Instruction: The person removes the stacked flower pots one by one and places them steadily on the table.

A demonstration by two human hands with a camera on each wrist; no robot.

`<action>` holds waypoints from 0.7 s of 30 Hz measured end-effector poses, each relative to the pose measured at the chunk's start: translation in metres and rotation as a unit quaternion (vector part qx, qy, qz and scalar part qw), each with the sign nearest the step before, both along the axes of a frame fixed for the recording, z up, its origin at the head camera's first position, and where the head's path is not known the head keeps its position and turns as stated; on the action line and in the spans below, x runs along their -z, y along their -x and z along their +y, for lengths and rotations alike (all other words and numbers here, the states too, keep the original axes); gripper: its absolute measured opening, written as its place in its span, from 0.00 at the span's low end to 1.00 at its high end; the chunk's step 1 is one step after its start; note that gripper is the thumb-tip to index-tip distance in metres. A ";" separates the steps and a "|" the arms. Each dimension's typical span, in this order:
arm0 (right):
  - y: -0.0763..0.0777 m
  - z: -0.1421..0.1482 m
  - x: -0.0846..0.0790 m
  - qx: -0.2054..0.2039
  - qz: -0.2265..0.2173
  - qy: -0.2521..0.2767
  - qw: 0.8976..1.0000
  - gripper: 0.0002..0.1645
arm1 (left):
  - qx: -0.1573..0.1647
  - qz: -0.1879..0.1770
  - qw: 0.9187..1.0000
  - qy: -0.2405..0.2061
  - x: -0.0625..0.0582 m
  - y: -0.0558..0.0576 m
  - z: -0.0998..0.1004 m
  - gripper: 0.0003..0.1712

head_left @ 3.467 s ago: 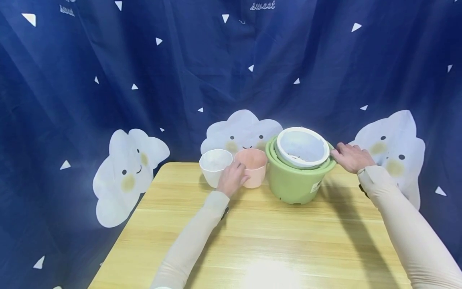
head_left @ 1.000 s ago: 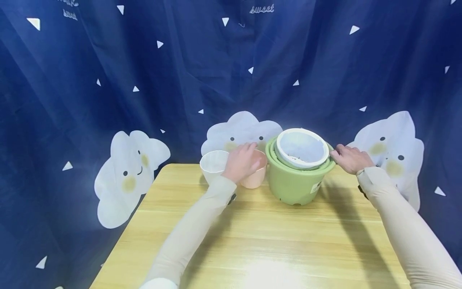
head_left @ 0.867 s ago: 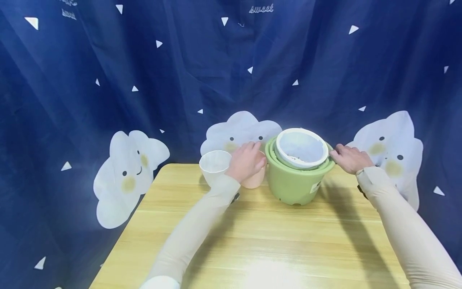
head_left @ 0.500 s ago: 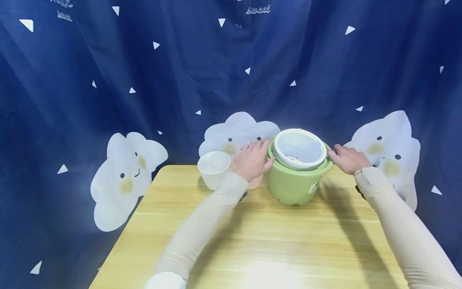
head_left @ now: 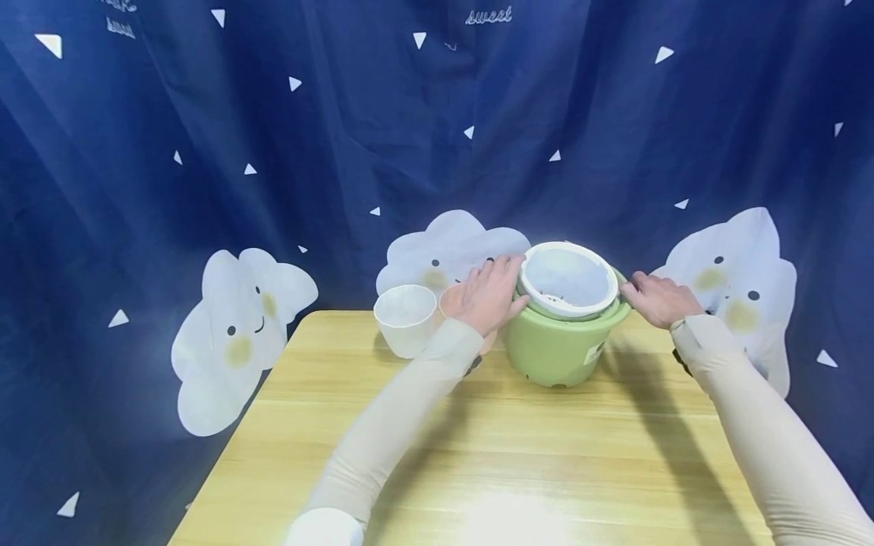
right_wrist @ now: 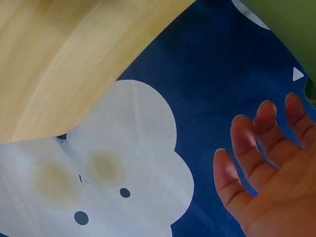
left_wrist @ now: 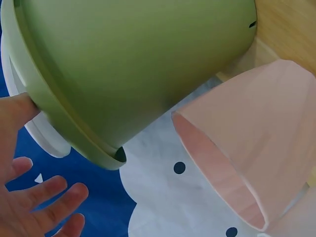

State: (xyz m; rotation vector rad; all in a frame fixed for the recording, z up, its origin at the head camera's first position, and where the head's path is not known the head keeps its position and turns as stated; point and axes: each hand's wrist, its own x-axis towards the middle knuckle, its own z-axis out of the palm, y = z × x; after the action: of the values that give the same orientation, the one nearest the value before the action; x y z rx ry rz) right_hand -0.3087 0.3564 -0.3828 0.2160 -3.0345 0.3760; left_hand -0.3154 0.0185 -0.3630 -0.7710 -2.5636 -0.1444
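Green pot (head_left: 549, 350), bracketed by left hand (head_left: 493, 294) and right hand (head_left: 661, 300), apart and unclenched, presumably steadying nested white pot (head_left: 570, 276).

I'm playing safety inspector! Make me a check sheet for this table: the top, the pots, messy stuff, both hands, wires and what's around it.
Surface: table looks like pale wood, with bright glare near the front.
Pots: green pot stands upright, white inner pot nested inside; pink pot and white left pot stand to its left.
Clutter: nothing seen.
Left hand: fingers apart, thumb at the green pot's rim.
Right hand: at the rim's opposite side, fingers loosely bent.
Cables: nothing seen.
Surroundings: blue curtain with white clouds and triangles.
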 end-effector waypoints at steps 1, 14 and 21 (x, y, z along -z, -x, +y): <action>0.000 0.000 0.000 0.000 -0.001 0.000 1.000 0.33 | 0.001 0.000 1.000 0.003 0.000 0.000 0.001 0.40; -0.001 0.000 0.000 0.001 -0.006 0.003 1.000 0.33 | 0.047 -0.007 0.998 0.043 -0.001 0.000 0.007 0.36; -0.002 -0.001 -0.002 0.002 -0.004 0.004 1.000 0.33 | 0.064 -0.030 0.996 0.054 -0.001 0.004 0.009 0.33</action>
State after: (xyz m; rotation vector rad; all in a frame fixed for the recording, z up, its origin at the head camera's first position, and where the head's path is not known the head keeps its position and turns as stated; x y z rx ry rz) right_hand -0.3066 0.3553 -0.3813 0.2068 -3.0409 0.3897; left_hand -0.3195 0.0272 -0.3621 -0.9873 -2.5947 -0.0697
